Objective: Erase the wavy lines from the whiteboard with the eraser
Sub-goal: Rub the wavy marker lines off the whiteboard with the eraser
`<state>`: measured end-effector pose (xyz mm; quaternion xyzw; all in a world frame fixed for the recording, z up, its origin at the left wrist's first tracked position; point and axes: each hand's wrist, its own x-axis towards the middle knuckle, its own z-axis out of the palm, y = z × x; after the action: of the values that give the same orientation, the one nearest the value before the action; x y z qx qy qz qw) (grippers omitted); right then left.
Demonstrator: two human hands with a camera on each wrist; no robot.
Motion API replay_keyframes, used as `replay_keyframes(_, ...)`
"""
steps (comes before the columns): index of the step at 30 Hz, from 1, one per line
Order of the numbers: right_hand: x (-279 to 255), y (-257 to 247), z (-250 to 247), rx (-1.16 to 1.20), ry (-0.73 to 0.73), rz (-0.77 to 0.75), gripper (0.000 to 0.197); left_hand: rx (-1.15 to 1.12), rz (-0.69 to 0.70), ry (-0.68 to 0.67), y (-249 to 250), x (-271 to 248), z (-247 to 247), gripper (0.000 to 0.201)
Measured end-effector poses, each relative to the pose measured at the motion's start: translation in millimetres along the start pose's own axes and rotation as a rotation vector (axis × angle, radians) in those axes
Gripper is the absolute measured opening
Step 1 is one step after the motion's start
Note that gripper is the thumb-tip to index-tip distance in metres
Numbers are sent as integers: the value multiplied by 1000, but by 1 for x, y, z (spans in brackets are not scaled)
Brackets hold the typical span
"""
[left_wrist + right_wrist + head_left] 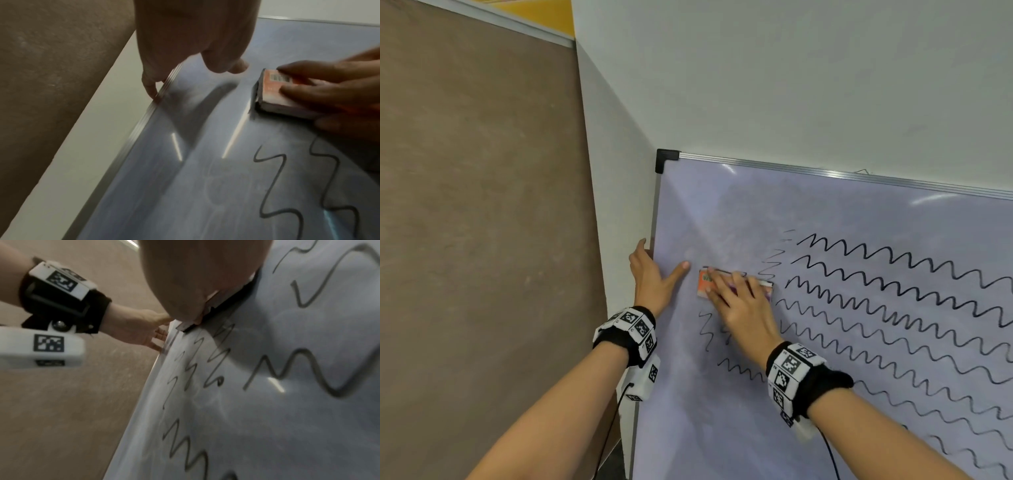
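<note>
The whiteboard (722,212) leans on a white wall, with several rows of black wavy lines (893,291) across its right and lower part; its upper left area is wiped. My right hand (736,301) grips the orange-backed eraser (703,286) and holds it flat against the board just left of the rows. In the left wrist view its fingers (320,87) lie over the eraser (273,87), the thumb below it. My left hand (657,270) holds the board's left frame, thumb on the face and fingers round the edge (150,87). The eraser's dark felt (236,301) touches the board.
A black corner cap (666,158) ends the metal frame at the board's top left. White wall (791,85) rises above the board. A brown surface (482,240) fills the left side. Short leftover squiggles (705,329) sit below the eraser.
</note>
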<state>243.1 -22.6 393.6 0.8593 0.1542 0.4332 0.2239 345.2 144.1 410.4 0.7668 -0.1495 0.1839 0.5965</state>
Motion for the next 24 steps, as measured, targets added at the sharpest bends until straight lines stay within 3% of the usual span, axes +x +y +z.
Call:
replay_keyframes(3,-3,-2,5,-30,-21,-6,52,-8,-61,-16,-3,-3,0,111)
replay_keyframes(8,-54,-28,23,-55,-183,-287,51,24,-161,-75,-13,-8,0,105)
replay_keyframes(15,-26,-20,12,-65,-83,-113,49,122,-151,-38,-18,-12,6,95)
replay_keyframes(21,-54,-35,16,-35,-149,-222,50,182,-171,-32,-17,-10,9,95)
replay_keyframes(24,-38,-28,13,-44,-148,-166,55,233,-187,-27,-18,-9,10,94)
